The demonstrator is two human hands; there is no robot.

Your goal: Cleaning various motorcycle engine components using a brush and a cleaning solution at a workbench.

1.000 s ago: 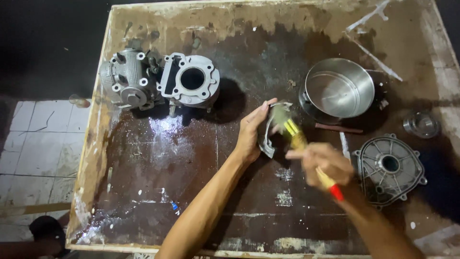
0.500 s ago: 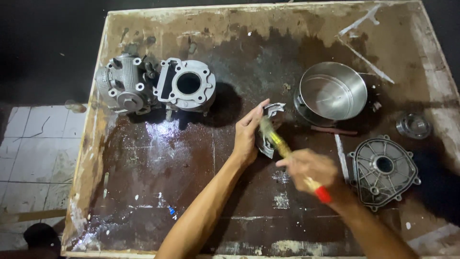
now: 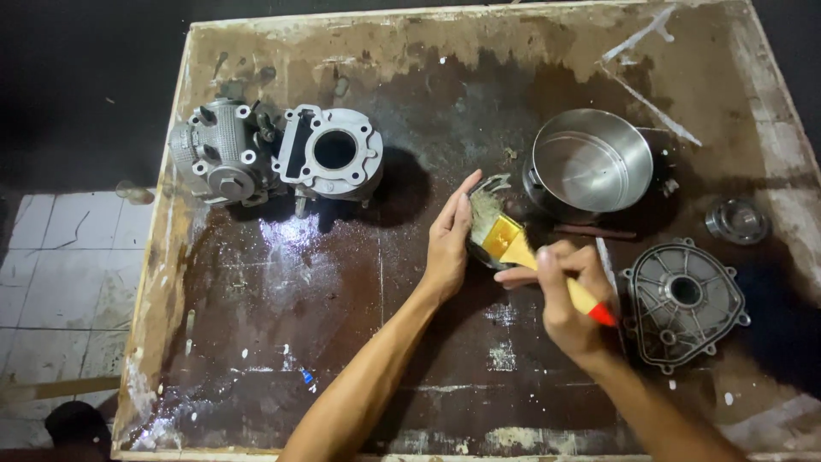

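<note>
My left hand holds a small metal part on edge against the wet board, near the middle. My right hand grips a paintbrush with a yellow handle and red tip. Its bristles rest on the small metal part. Most of that part is hidden behind the brush and my left fingers.
A wet, stained wooden board is the work surface. At the upper left lie an engine cylinder head and a cylinder block. A steel pot stands at the upper right, a round engine cover and a small metal piece to the right. White floor tiles lie left.
The brush has shifted over the small part, its bristles now lower and flatter on it. My left hand keeps hold of the part in the same spot.
</note>
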